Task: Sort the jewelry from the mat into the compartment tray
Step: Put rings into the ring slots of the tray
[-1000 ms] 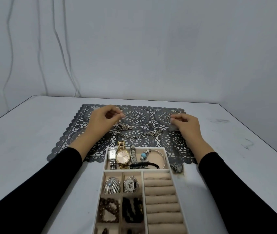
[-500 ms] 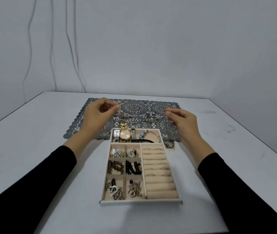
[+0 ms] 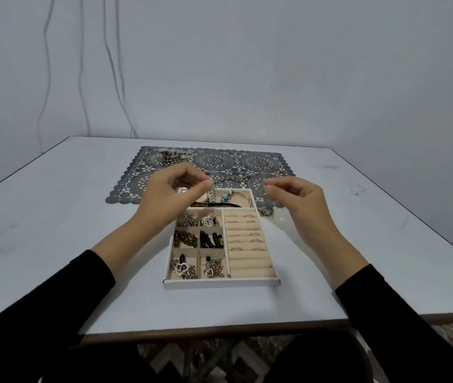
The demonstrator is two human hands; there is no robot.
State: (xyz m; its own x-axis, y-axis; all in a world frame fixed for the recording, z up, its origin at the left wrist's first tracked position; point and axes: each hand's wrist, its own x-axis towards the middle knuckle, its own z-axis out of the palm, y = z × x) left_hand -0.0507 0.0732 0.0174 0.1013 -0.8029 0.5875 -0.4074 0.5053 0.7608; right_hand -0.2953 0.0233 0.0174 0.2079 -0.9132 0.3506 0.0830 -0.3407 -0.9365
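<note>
L hand (image 3: 175, 189) + R hand (image 3: 300, 200) are pulling back from mat (image 3: 261, 161) to over tray (image 3: 220, 283), tips pinching, can't tell what; chain (image 3: 231, 178) is seemingly lying on mat, so 1+ pcs remaining.

A big white surface (image 3: 54, 217) fills the middle. It has small dark scuff marks (image 3: 358, 189) near its right edge and faint grey smudges (image 3: 1, 236) near its left edge. A brown strip (image 3: 220, 331) runs along its near edge. Behind the far edge is a plain grey wall (image 3: 275, 78). Thin cords (image 3: 79, 76) hang down it above the far left corner. A patterned floor (image 3: 181, 363) shows below the near edge.
</note>
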